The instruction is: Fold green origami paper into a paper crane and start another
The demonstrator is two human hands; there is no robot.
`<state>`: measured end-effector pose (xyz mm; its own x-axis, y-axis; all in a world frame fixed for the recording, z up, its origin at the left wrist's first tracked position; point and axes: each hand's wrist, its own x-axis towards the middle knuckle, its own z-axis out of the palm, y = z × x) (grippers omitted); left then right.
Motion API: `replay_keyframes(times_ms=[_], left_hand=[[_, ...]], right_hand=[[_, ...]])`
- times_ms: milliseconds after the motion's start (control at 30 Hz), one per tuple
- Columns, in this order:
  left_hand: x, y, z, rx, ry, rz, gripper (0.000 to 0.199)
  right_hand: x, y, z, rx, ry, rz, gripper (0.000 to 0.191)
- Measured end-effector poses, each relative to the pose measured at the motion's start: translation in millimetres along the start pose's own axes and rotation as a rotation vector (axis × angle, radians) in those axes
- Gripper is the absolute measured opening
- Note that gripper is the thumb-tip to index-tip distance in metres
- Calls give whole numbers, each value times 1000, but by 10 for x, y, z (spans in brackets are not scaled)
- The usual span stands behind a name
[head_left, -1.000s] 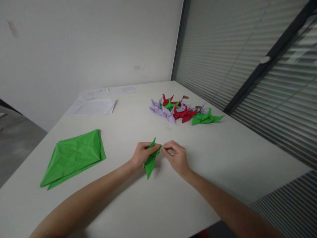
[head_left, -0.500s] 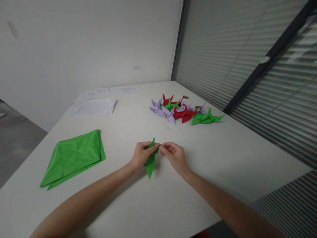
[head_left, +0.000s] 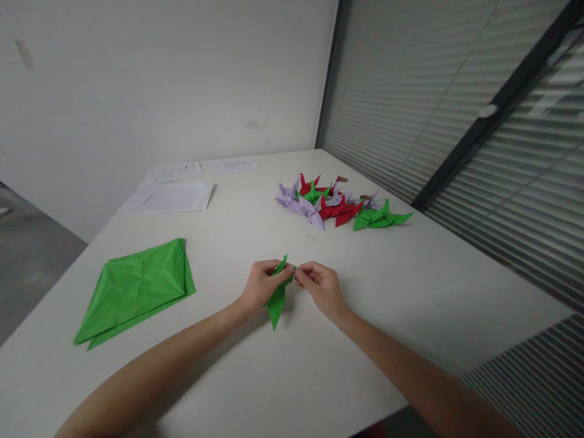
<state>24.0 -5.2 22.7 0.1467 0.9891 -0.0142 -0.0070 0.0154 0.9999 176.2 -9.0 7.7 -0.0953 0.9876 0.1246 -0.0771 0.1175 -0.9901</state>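
A green origami crane [head_left: 276, 302] is pinched in my left hand [head_left: 263, 283], one pointed end hanging down and another sticking up past the fingers. The thumb and fingers hide its middle. My right hand [head_left: 322, 284] is closed in a pinch on a small green tip at the crane's right side. Both hands are just above the white table [head_left: 255, 377], near its middle. Left of them lies a stack of creased green paper [head_left: 141, 283].
Folded cranes lie in a cluster at the back right: lilac [head_left: 311, 211], red [head_left: 342, 212] and green [head_left: 382, 217]. Printed sheets [head_left: 176, 198] rest at the back left. A wall [head_left: 182, 79] stands behind, and a window with blinds [head_left: 401, 103] borders the right.
The green crane has tilted very slightly in my fingers, its lower point shifting a little left. Both hands stay almost in place.
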Motion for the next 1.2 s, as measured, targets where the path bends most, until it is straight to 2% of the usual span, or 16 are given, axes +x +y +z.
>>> replay_keyframes(times_ms=[300,667,967,1200], left_hand=[[29,4,-20,-79,7,-43,32],[12,24,0,-92,-25,-72,36],[28,23,-37,0,-112,-74,42],[16,48,-33,28,-116,-59,43]], right_hand=[[8,-20,-36,-70,-30,-16,25],[49,-108,-101,-78,-75,-5,21],[69,-89,-146,-76,-63,10,22],[59,-136,-146,-84,-103,-71,20]])
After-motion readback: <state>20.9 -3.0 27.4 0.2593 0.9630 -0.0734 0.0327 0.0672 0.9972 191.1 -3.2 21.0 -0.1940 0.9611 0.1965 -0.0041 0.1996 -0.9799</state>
